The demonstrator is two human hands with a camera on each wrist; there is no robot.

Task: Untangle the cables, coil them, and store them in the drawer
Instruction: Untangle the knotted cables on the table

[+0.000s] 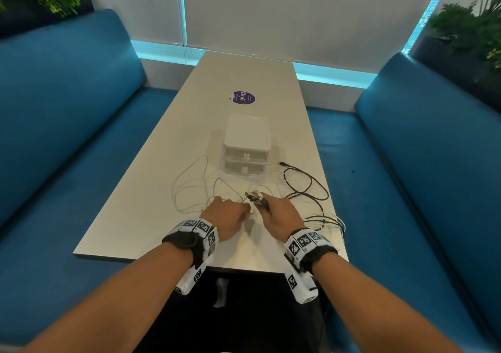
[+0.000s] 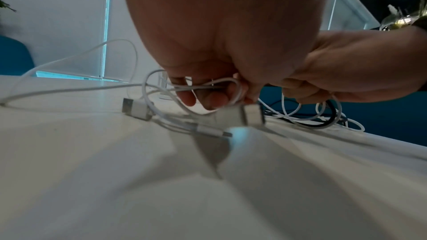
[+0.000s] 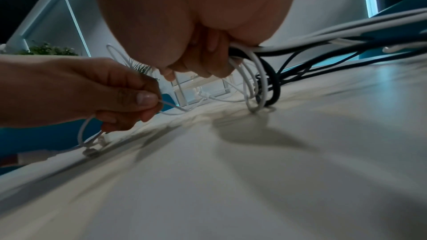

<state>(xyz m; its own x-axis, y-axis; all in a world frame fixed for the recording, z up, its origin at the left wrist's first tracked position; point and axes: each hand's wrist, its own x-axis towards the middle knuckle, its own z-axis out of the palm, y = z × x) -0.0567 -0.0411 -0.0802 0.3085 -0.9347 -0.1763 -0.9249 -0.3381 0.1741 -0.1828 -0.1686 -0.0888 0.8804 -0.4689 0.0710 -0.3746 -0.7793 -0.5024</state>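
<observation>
The tangled white cables [image 1: 189, 187] and black cable [image 1: 306, 184] sprawled across the near end of the table [image 1: 151, 179], loops running left to right, the black ones trailing to the near right edge. The left hand [image 1: 226, 217] pinched a white strand between thumb and fingers, and the right hand [image 1: 282, 214] clenched a bundle of white and black loops. Just beyond stood the closed two-drawer box [image 1: 246, 146], handles facing near; bare tabletop stretched far past a purple sticker [image 1: 243, 98], blue benches [image 1: 67, 124] flanking both sides.
</observation>
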